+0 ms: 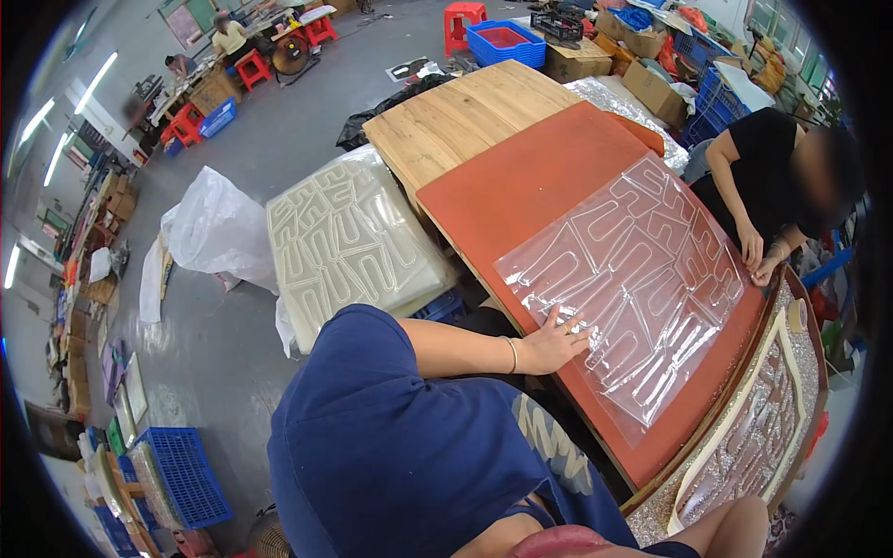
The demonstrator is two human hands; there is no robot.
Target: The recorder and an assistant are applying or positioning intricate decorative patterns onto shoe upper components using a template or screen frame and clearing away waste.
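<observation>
A clear plastic sheet [623, 279] with raised looping shapes lies over a red-brown board [507, 200]. My left hand [555, 344] rests on the sheet's near left edge, fingers spread and lying flat; a thin bracelet is on the wrist. My right hand does not show; only part of a bent bare limb, perhaps my right arm, appears at the lower right. Across the board a co-worker in a black top has both hands [761, 265] close together at the sheet's far right corner. What those fingers hold is too small to make out.
Left of the board stands a stack of similar moulded sheets [349, 232], with a white plastic bag [214, 219] beyond. A wooden board [474, 102] adjoins the red one. At the right, a glittery tray [744, 446] holds another shaped sheet. Blue crates [505, 45] and cartons stand behind.
</observation>
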